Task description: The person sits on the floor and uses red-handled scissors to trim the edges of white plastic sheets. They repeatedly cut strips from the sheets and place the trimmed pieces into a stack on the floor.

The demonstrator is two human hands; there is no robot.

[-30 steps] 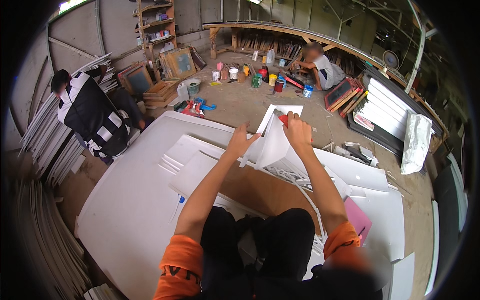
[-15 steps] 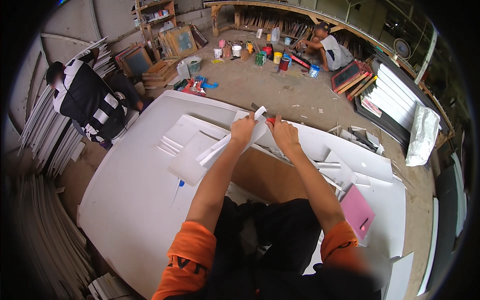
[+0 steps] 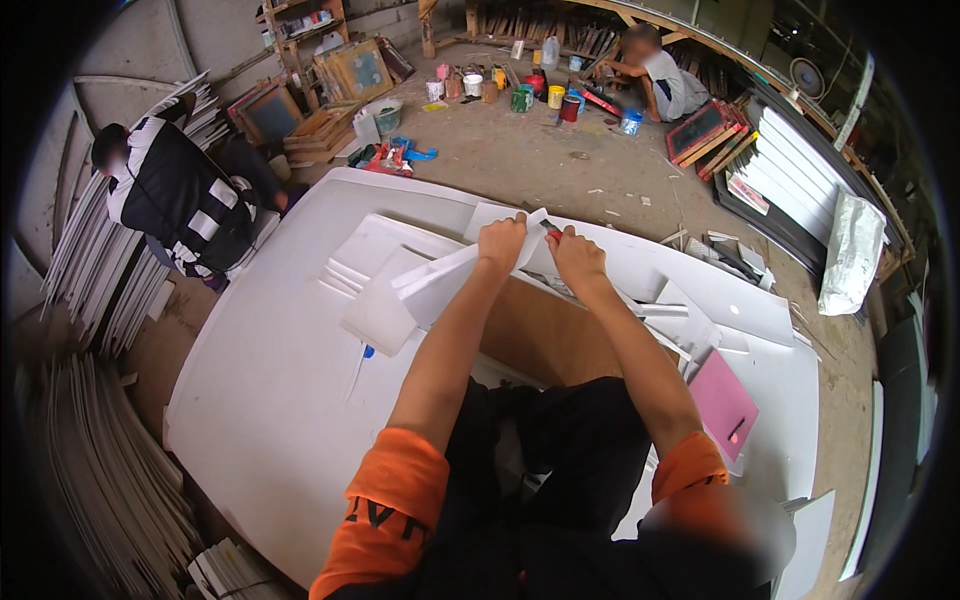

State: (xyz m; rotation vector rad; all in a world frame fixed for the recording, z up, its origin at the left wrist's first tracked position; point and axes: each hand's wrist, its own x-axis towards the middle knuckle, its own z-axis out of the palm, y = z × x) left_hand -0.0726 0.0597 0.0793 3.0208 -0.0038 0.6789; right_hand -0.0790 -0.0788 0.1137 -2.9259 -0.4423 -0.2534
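Hands meet at the far edge of a white sheet piece (image 3: 440, 285), lifted a little above the big white board (image 3: 270, 400) on the floor. The left hand (image 3: 500, 243) has a closed grip on its upper edge. The right hand (image 3: 578, 255) is closed on a red-handled cutter (image 3: 552, 234). The sheet looks light and rather stiff but easy to crease, so holding near the edge with both hands seems best.
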